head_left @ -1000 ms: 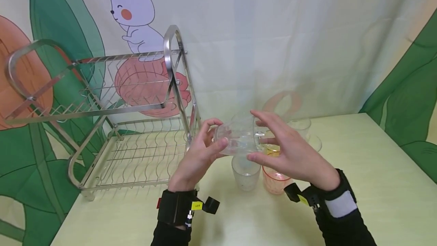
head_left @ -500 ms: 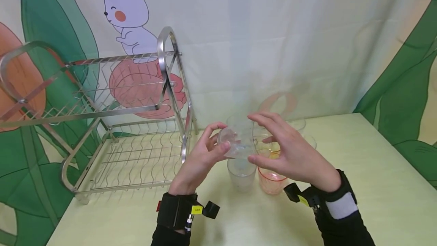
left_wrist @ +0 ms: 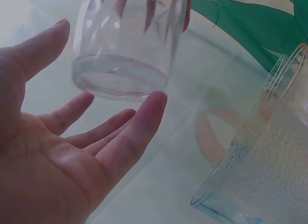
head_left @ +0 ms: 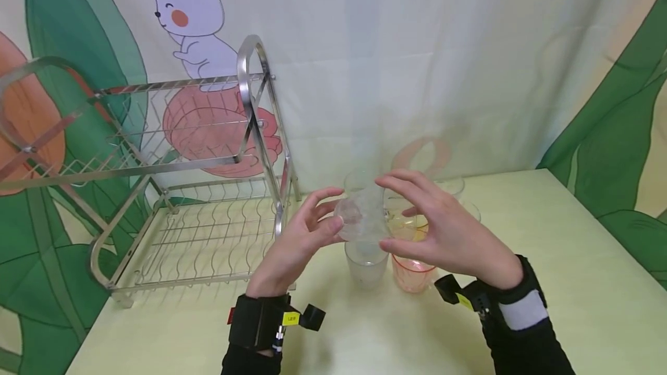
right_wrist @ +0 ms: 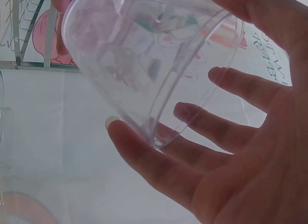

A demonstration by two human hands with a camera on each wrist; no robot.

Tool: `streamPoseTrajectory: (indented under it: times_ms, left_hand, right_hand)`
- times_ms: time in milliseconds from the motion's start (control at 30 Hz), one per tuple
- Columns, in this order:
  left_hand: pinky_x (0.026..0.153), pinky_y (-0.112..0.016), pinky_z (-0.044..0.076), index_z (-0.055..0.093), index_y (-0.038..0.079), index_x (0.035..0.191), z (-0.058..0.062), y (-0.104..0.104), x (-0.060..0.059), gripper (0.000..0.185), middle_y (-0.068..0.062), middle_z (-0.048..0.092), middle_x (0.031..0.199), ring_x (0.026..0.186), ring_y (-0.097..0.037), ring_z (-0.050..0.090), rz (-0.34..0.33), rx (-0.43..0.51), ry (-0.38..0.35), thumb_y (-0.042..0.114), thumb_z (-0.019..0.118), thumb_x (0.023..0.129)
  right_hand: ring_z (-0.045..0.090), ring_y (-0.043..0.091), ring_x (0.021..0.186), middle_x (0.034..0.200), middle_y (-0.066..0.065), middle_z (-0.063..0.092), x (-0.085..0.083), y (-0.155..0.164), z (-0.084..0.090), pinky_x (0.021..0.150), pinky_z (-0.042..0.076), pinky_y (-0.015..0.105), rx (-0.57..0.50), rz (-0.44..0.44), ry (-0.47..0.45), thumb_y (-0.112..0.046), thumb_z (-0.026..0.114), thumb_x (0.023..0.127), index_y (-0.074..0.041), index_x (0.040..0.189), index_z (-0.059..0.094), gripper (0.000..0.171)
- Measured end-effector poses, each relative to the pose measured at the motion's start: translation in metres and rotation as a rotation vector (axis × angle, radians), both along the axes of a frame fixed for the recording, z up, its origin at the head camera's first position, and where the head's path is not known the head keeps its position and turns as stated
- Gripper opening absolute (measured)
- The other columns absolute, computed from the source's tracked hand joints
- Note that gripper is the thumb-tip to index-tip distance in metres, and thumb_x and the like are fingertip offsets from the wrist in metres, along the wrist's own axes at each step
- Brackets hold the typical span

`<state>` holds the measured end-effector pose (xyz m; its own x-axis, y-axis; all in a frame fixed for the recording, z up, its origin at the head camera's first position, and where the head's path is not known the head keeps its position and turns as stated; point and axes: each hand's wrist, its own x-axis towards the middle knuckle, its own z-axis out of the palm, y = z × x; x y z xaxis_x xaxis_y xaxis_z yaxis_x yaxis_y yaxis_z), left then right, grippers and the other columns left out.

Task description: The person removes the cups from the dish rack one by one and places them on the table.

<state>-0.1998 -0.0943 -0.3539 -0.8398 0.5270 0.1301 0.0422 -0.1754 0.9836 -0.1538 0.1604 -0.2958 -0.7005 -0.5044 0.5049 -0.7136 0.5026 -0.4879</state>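
Observation:
A clear plastic-looking cup [head_left: 367,213] is held tilted on its side above the table, its base toward the left. My right hand [head_left: 443,236] holds it around the rim, thumb on one side and fingers on the other, as the right wrist view shows. At the base is my left hand [head_left: 292,242]; in the left wrist view its index fingertip touches the base edge, and the thumb [left_wrist: 50,46] stands apart from the wall. Below the held cup stands a clear textured cup [head_left: 366,268], beside a red-rimmed pinkish cup [head_left: 413,276].
A two-tier metal dish rack [head_left: 208,276] stands at the left. A yellow-rimmed cup and more clear glasses [head_left: 452,185] stand behind my right hand, partly hidden. A printed curtain [head_left: 469,74] hangs behind the pale table [head_left: 521,213].
The held cup has turned, so its round base shows more in the head view. Both hands stay near the same place. The head view has shifted slightly, moving the rack leftward.

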Motion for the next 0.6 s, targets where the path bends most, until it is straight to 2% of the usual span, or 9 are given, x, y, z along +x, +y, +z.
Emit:
streamPoseTrajectory:
  times_ms: [300,433,600]
  left_hand:
    - [0.096,-0.043,0.049,0.041,0.017,0.143,-0.001,-0.008,-0.001,0.05,-0.016,0.043,0.143,0.125,-0.03,0.053,0.036,0.02,0.004,0.019,0.063,0.098]
    - [0.097,-0.041,0.048,0.041,0.018,0.143,-0.002,-0.01,-0.001,0.054,-0.012,0.044,0.142,0.126,-0.027,0.053,0.051,-0.026,0.007,0.022,0.066,0.096]
    - [0.097,-0.039,0.048,0.042,0.02,0.142,-0.004,-0.012,0.0,0.055,-0.009,0.046,0.141,0.125,-0.023,0.054,0.079,-0.102,0.02,0.028,0.068,0.094]
  right_hand:
    - [0.053,0.017,0.119,0.143,-0.002,0.043,0.001,0.017,0.001,0.083,0.055,0.03,0.027,-0.037,-0.02,-0.025,0.085,0.078,-0.017,0.145,0.045,0.079]
    - [0.052,0.021,0.12,0.143,-0.002,0.042,0.003,0.027,0.004,0.082,0.055,0.031,0.041,-0.062,-0.025,-0.021,0.085,0.078,-0.019,0.146,0.044,0.08]
    - [0.056,0.02,0.115,0.142,-0.004,0.043,0.009,0.039,0.009,0.081,0.055,0.029,0.075,-0.134,-0.038,-0.023,0.084,0.078,-0.022,0.146,0.044,0.079]
